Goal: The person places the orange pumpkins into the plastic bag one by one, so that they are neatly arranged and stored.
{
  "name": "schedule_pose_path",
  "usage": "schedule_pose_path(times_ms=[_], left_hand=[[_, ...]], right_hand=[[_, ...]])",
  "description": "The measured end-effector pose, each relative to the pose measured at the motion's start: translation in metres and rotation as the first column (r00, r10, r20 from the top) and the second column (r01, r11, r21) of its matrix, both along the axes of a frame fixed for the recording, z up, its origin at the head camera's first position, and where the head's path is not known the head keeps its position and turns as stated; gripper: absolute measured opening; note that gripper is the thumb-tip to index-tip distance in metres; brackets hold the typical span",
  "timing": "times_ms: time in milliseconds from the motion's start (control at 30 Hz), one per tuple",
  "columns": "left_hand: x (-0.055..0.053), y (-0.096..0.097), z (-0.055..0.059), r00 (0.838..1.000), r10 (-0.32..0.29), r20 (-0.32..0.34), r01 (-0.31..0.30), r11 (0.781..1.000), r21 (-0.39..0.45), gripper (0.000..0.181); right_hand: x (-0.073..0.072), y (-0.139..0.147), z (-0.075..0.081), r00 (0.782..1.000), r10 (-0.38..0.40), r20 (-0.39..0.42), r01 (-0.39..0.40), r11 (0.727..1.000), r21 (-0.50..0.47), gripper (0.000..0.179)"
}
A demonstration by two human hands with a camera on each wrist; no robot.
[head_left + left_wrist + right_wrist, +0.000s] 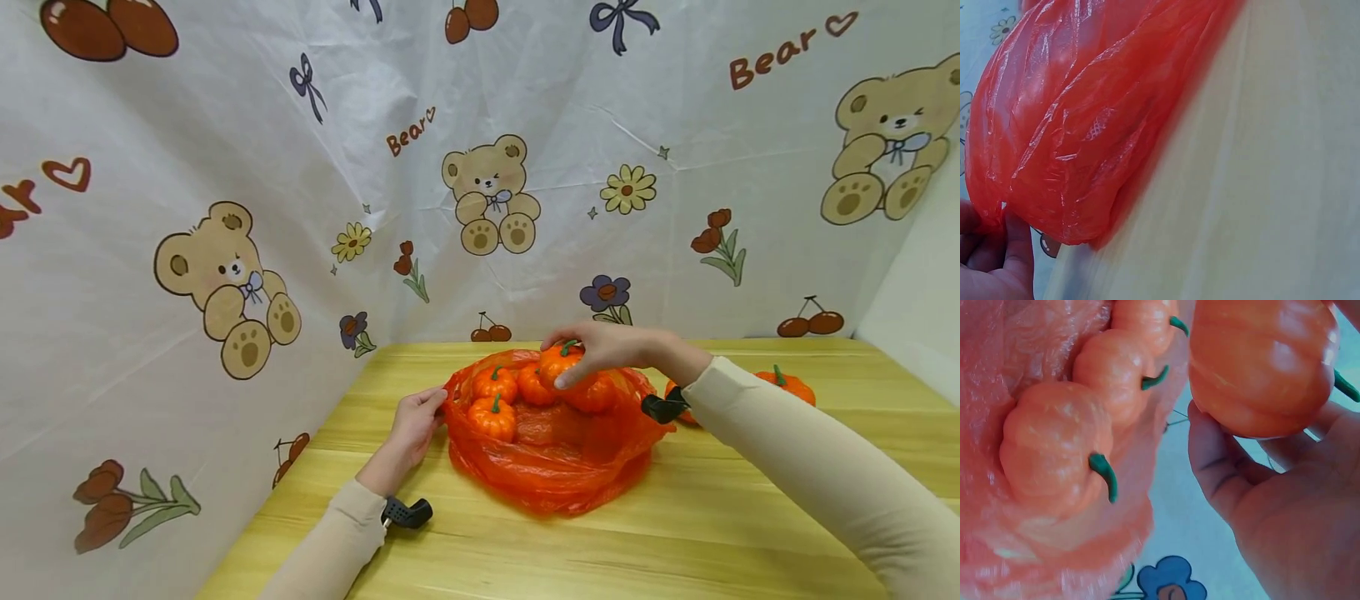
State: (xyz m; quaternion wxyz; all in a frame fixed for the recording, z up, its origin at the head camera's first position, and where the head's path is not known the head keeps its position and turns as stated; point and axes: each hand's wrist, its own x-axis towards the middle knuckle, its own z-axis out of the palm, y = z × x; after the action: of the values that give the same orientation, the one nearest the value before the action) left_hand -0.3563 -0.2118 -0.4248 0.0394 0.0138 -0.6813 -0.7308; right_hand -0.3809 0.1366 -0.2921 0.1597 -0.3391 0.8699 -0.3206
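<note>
An orange toy pumpkin (1260, 369) with a green stem is gripped between the thumb and fingers of my right hand (611, 346), over the right side of an open red plastic bag (547, 487). Several more pumpkins lie inside the bag, among them a front-left pumpkin (492, 418) and one behind it (495, 383). My left hand (416, 425) pinches the bag's left rim. In the left wrist view, thumb and fingers of the left hand (1007, 262) hold a gathered bit of the thin plastic.
To the right of the bag, a pumpkin (787, 385) sits on the wooden table (750, 517), partly behind my right sleeve. Another pumpkin (686, 414) shows beside the right wrist camera. A bear-patterned sheet (570, 108) hangs behind and along the left.
</note>
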Motion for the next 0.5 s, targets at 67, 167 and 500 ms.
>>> schedule_pose_path(times_ms=[67, 167, 500], left_hand=[[0.000, 0.000, -0.001, 1.000, -0.004, 0.007, 0.004, 1.000, 0.001, 0.033], [0.000, 0.000, -0.003, 1.000, -0.013, 0.012, 0.013, 1.000, -0.006, 0.033], [-0.001, -0.002, -0.001, 1.000, -0.001, 0.009, 0.001, 1.000, -0.022, 0.033]], right_hand=[[-0.004, -0.006, -0.005, 1.000, 0.022, -0.014, -0.022, 1.000, 0.015, 0.063], [-0.006, -0.013, -0.011, 0.999, 0.029, -0.040, -0.027, 0.998, 0.054, 0.066], [-0.007, -0.038, -0.025, 0.999, 0.033, 0.031, -0.037, 0.991, 0.132, 0.068]])
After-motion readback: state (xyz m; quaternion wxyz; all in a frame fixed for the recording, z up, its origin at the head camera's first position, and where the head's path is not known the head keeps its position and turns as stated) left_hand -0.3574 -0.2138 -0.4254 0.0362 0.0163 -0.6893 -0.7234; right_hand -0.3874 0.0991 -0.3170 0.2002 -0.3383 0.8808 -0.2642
